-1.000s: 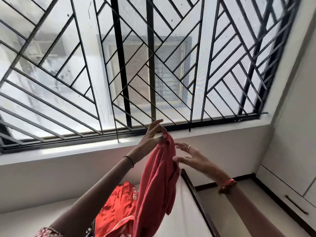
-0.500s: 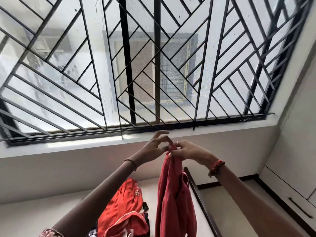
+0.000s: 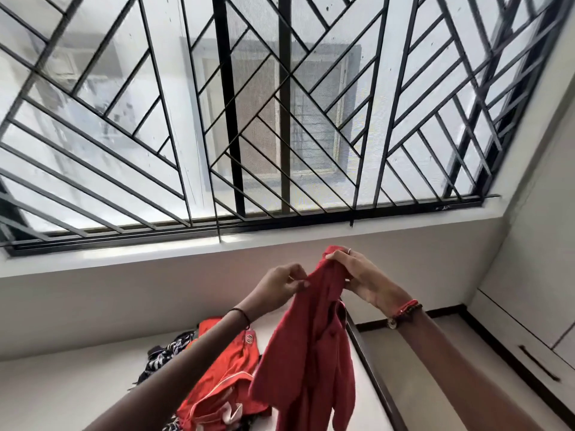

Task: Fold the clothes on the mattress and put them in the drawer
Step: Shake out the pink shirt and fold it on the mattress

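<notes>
Both hands are raised in front of the barred window (image 3: 280, 119), and between them they hold up a red garment (image 3: 311, 353). The right hand (image 3: 364, 278) grips the very top of the cloth, fingers curled over a bunched fold so that a small tuft of red shows above the knuckles. A ring (image 3: 349, 251) sits on one finger and red and dark bead bracelets (image 3: 404, 312) circle the wrist. The left hand (image 3: 286, 283) is just beside it and slightly lower, pinching the garment's upper left edge between thumb and fingertips. A thin black band (image 3: 241, 315) is on that wrist. The two grips are close together, so the cloth does not spread. It hangs straight down from them in long loose folds, its bulk below and between the wrists, with a loop-like opening showing under the right hand. The lower end runs out of the frame, so whether it touches anything below cannot be told. Beneath and behind the hanging cloth, on the pale mattress (image 3: 62, 393), lies a crumpled orange garment (image 3: 224, 377) with light trim, and a black-and-white patterned piece (image 3: 168, 356) lies touching it on the left. A dark bed edge (image 3: 373, 377) runs along the mattress's right side. Well apart to the right is a closed white drawer (image 3: 513, 337) with a dark bar handle (image 3: 538, 362).
</notes>
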`<state>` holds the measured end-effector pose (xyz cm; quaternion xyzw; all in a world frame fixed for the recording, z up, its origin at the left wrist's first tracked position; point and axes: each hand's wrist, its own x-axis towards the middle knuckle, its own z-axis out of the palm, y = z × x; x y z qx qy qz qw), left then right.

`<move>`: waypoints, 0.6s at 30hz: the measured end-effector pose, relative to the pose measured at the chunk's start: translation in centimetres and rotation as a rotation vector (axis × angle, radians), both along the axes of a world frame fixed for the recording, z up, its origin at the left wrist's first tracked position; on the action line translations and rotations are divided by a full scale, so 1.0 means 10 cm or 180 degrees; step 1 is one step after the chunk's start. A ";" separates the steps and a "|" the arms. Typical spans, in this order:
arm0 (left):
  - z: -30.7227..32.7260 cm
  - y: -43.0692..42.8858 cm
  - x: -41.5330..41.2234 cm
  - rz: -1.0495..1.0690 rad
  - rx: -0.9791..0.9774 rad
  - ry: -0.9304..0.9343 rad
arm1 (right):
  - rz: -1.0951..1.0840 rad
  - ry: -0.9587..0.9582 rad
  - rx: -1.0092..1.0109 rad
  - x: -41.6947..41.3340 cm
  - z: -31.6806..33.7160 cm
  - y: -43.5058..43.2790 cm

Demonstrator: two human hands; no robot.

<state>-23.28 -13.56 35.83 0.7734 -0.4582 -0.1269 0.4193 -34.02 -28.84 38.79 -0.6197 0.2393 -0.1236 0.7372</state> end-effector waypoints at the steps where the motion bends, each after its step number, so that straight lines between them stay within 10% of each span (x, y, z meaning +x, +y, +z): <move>1: 0.06 -0.01 0.03 0.0094 -0.0104 -0.0007 | -0.0017 0.0047 0.0183 -0.01 0.01 -0.02; 18: 0.56 -0.23 0.25 -0.0283 0.0077 0.0251 | 0.0596 -0.0609 -0.0271 0.02 0.16 -0.08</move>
